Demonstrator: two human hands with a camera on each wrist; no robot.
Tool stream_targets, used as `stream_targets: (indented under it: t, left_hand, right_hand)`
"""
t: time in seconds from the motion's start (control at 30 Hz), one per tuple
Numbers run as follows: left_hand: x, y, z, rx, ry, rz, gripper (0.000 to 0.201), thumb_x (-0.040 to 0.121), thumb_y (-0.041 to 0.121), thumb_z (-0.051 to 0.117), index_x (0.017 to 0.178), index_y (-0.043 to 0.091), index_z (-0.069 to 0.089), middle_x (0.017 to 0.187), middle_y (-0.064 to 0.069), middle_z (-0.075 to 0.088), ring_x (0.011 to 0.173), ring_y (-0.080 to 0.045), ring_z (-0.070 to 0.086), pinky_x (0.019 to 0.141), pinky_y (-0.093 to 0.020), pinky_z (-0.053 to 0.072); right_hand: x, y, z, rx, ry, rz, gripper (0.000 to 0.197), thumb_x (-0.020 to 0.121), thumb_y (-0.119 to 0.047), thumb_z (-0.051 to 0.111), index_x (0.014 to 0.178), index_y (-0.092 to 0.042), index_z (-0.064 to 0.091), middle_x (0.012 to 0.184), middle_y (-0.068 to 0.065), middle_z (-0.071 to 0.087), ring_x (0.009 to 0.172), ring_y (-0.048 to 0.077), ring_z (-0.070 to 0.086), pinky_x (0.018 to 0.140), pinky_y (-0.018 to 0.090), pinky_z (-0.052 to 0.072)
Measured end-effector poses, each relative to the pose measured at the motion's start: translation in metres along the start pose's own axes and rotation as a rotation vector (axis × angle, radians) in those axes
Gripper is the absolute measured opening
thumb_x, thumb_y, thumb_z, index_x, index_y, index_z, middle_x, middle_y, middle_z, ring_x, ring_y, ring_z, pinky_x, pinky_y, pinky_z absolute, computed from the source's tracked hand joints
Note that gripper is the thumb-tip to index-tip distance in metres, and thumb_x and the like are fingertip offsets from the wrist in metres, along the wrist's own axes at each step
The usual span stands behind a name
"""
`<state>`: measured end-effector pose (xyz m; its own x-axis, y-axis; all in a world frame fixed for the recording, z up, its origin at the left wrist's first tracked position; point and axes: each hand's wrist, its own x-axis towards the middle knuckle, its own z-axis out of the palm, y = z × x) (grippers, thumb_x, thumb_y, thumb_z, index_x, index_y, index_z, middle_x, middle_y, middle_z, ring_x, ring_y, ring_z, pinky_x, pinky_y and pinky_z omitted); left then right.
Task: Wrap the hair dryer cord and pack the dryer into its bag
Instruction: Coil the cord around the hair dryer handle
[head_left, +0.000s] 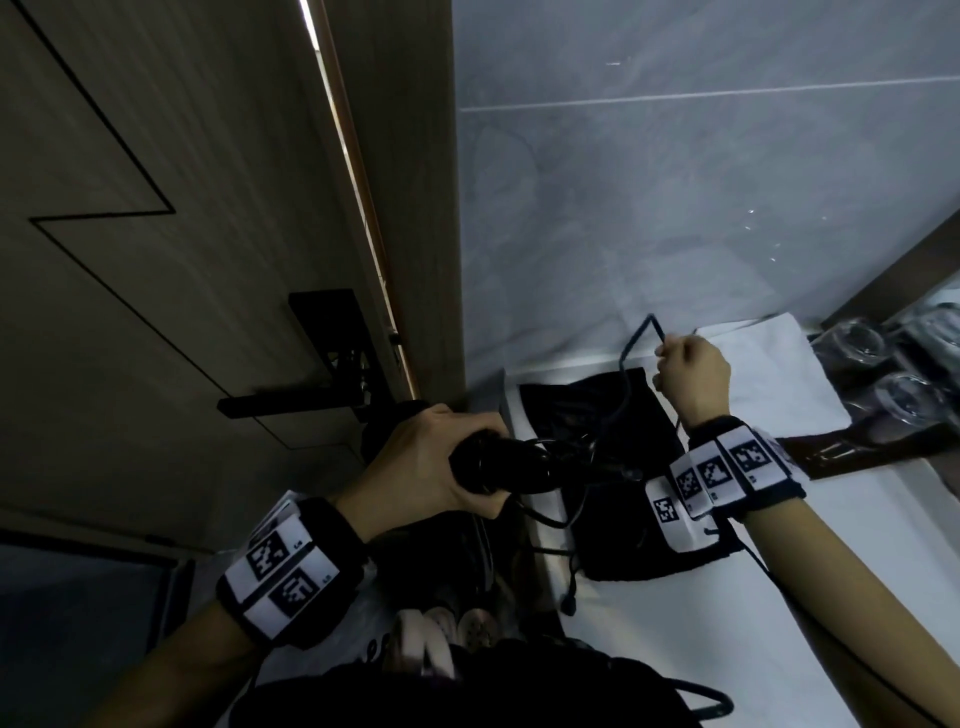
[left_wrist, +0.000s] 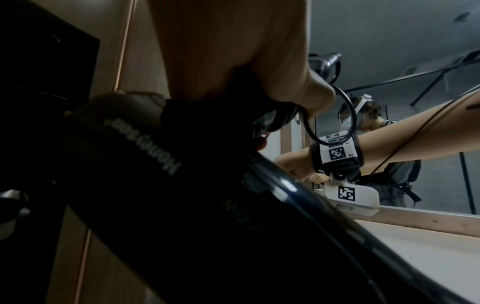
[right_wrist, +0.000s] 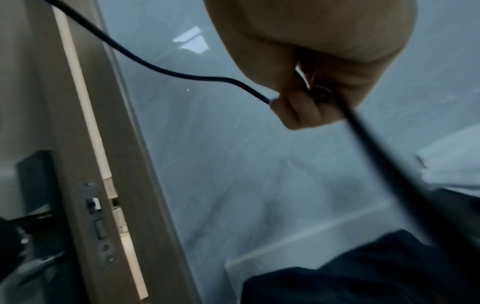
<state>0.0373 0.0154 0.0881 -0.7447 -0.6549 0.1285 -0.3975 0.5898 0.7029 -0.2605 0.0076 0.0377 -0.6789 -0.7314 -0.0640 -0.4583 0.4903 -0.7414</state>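
Left of the bag (head_left: 597, 415), past the counter (head_left: 727, 649) edge, your left hand (head_left: 415, 467) is wrapped tight around the black dryer (head_left: 498, 467). Loops of cord (head_left: 631, 353) hang by the dryer's end, over the bag. The bag lies flat on the counter, and you cannot tell what is in it. Above the bag's right side, your right hand (head_left: 693, 376) pinches the cord, lifted in a bend. Right of the bag sit glasses (head_left: 852, 343).

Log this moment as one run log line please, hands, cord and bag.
left hand grips hair dryer | right hand pinches cord, lifted | bag flat on counter | dryer unpacked
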Motion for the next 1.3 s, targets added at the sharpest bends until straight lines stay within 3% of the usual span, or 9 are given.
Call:
stream_targets:
  t: [0.17,0.37,0.6,0.77,0.83,0.9,1.03,1.17,1.3]
  left_hand:
    - [0.001,-0.006,0.0,0.039,0.018,-0.025,0.027,0.06,0.038,0.066,0.077,0.018,0.059,0.066,0.008,0.061,0.067,-0.009,0.05,0.067,-0.002,0.033]
    - [0.005,-0.013,0.009,0.09,0.016,-0.088,0.027,0.06,0.032,0.076,0.076,0.021,0.058,0.061,0.015,0.053,0.064,-0.006,0.052,0.061,-0.004,0.035]
    - [0.006,-0.019,0.012,-0.078,0.047,-0.165,0.03,0.063,0.03,0.08,0.087,0.024,0.062,0.072,0.017,0.061,0.074,0.002,0.06,0.069,-0.006,0.043]
    - [0.008,-0.017,0.01,-0.102,0.01,-0.16,0.027,0.063,0.029,0.079,0.082,0.024,0.06,0.069,0.01,0.064,0.068,0.001,0.061,0.066,-0.012,0.047]
    - [0.009,-0.016,0.009,-0.108,0.028,-0.163,0.027,0.063,0.028,0.079,0.081,0.023,0.06,0.069,0.01,0.064,0.068,0.0,0.061,0.067,-0.013,0.047]
    - [0.009,-0.016,0.007,-0.113,0.022,-0.154,0.027,0.064,0.029,0.079,0.082,0.022,0.061,0.071,0.009,0.065,0.071,-0.003,0.063,0.069,-0.015,0.049]
    - [0.01,-0.015,0.003,-0.072,0.046,-0.12,0.03,0.063,0.031,0.081,0.082,0.021,0.06,0.066,0.017,0.059,0.067,-0.003,0.057,0.067,-0.013,0.044]
    - [0.012,-0.013,0.0,0.014,0.062,-0.039,0.033,0.061,0.038,0.081,0.083,0.025,0.06,0.065,0.026,0.05,0.065,-0.003,0.055,0.066,-0.008,0.04]
    - [0.011,-0.01,-0.003,0.162,0.055,0.087,0.034,0.062,0.041,0.079,0.082,0.019,0.063,0.065,0.021,0.049,0.061,-0.004,0.052,0.067,-0.001,0.035]
  right_hand:
    - [-0.006,0.016,-0.001,-0.175,-0.373,0.111,0.018,0.089,-0.014,0.057,0.082,-0.003,0.07,0.088,0.019,0.068,0.079,0.03,0.062,0.087,0.04,0.048]
    - [-0.036,-0.029,-0.021,0.299,-0.389,-0.311,0.053,0.08,0.025,0.037,0.118,-0.006,0.057,0.117,0.018,0.063,0.1,0.008,0.06,0.089,0.013,0.045]
    - [-0.062,-0.053,-0.042,0.101,-0.97,-0.732,0.026,0.09,-0.03,0.054,0.109,-0.019,0.068,0.116,-0.006,0.067,0.128,0.008,0.049,0.116,0.021,0.019]
    - [-0.06,-0.054,-0.029,0.126,-1.005,-0.78,0.018,0.089,-0.02,0.056,0.105,-0.017,0.064,0.125,-0.003,0.056,0.14,0.006,0.029,0.117,0.024,0.019]
    - [-0.061,-0.055,-0.024,0.14,-1.034,-0.716,0.013,0.088,-0.017,0.056,0.096,-0.013,0.065,0.104,-0.007,0.066,0.122,0.011,0.052,0.112,0.024,0.03]
    - [-0.064,-0.06,-0.023,0.218,-0.999,-0.602,0.01,0.089,-0.019,0.057,0.081,-0.015,0.063,0.08,-0.011,0.065,0.083,0.005,0.061,0.083,0.018,0.045]
    - [-0.059,-0.068,-0.017,0.256,-0.639,-0.564,0.03,0.084,-0.034,0.059,0.066,-0.01,0.061,0.062,0.015,0.056,0.063,0.014,0.047,0.062,0.024,0.035]
    - [-0.055,-0.075,-0.013,0.183,-0.48,-0.597,0.032,0.086,-0.031,0.065,0.06,-0.012,0.062,0.044,-0.007,0.035,0.045,0.005,0.029,0.046,0.018,0.023]
    - [-0.052,-0.086,-0.014,0.118,-0.397,-0.613,0.034,0.084,-0.031,0.068,0.059,-0.009,0.065,0.043,-0.004,0.037,0.042,0.007,0.032,0.045,0.017,0.022]
